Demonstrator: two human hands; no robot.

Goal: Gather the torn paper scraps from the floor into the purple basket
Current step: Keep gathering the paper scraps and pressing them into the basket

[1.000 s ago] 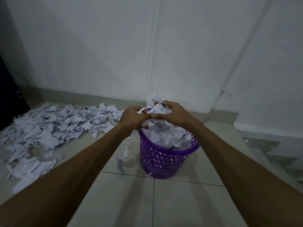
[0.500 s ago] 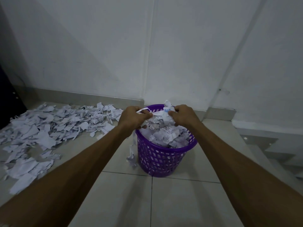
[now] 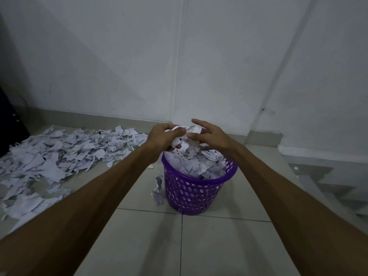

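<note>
The purple basket (image 3: 191,194) stands on the tiled floor, heaped above its rim with torn paper scraps (image 3: 197,163). Both my hands hover over its far left rim. My left hand (image 3: 162,138) curls its fingers round a bunch of scraps (image 3: 179,129). My right hand (image 3: 212,136) has its fingers spread, the tips touching the same bunch from the right. A wide pile of torn paper scraps (image 3: 53,160) covers the floor to the left. A few loose scraps (image 3: 158,193) lie against the basket's left side.
White walls meet in a corner right behind the basket. A dark object (image 3: 10,124) stands at the left edge. Stairs (image 3: 328,188) drop away at the right. Bare floor tiles (image 3: 179,246) lie between me and the basket.
My right hand's fingers have spread apart from their grip on the bunch. Both hands stay above the basket, and the heap in it looks higher.
</note>
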